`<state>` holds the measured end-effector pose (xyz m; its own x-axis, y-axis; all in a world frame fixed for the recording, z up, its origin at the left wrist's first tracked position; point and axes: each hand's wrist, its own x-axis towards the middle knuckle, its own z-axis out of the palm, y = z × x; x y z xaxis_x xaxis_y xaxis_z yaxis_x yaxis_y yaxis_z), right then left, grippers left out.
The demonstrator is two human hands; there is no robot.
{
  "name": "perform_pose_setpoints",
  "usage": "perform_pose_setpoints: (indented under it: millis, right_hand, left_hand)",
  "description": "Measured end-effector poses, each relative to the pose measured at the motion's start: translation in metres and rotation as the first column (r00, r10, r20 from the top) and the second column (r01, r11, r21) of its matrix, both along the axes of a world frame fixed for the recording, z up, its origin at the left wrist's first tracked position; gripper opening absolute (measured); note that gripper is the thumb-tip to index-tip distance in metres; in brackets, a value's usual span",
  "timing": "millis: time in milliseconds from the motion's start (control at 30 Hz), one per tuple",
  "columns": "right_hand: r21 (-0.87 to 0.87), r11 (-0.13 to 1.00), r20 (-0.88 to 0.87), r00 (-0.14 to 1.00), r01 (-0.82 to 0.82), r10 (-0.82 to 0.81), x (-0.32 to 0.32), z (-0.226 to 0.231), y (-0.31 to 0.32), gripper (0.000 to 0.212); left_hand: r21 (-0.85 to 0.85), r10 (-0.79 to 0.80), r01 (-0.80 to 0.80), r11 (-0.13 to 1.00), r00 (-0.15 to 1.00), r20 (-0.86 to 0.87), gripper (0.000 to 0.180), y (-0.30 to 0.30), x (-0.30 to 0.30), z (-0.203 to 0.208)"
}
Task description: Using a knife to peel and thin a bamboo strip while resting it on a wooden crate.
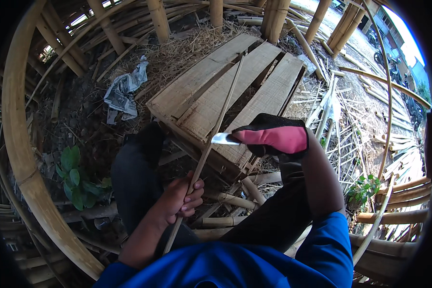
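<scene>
My bare left hand is closed around the lower part of a long, thin bamboo strip. The strip runs from my lap up and away across a wooden crate with slatted boards. My right hand, in a pink and black glove, grips a knife, its handle hidden in the fist. The pale blade points left and meets the strip, above my left hand and over the crate's near edge.
Bamboo poles stand behind the crate, and a thick curved bamboo arcs along the left. Crumpled newspaper lies left of the crate. Leafy plants grow at both sides. Cut bamboo pieces litter the ground at right.
</scene>
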<state>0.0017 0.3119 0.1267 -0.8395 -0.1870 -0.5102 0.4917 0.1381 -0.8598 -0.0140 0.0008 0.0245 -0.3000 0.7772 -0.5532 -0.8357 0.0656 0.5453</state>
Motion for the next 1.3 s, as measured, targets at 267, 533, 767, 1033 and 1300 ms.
perform_pose_setpoints:
  millis: [267,533,767,1033,1300]
  right_hand:
    - [0.591,0.741,0.011,0.921,-0.319,0.388,-0.013,-0.002,0.006,0.08]
    - [0.732,0.551,-0.045,0.779,-0.4,0.625,-0.011,0.005,0.011,0.054]
    - [0.644,0.73,-0.033,0.944,-0.23,0.327,-0.022,-0.017,0.015,0.051]
    - [0.766,0.638,-0.486,0.726,0.084,0.487,-0.032,-0.047,0.018,0.04]
    - [0.978,0.192,-0.145,0.918,0.077,0.369,-0.034,-0.039,-0.026,0.06]
  left_hand:
    - [-0.037,0.025,-0.026,0.999,1.0,-0.015,0.037,0.003,0.0,0.002]
    - [-0.038,0.032,-0.032,0.999,0.999,-0.002,0.035,0.005,0.0,0.003]
    - [-0.066,0.069,-0.07,0.995,0.998,-0.006,0.035,-0.002,0.001,0.0]
    - [0.012,-0.001,0.0,1.0,0.996,0.088,0.043,0.0,0.002,-0.015]
    - [-0.128,-0.112,0.102,0.986,0.991,-0.069,0.059,0.002,0.014,-0.019]
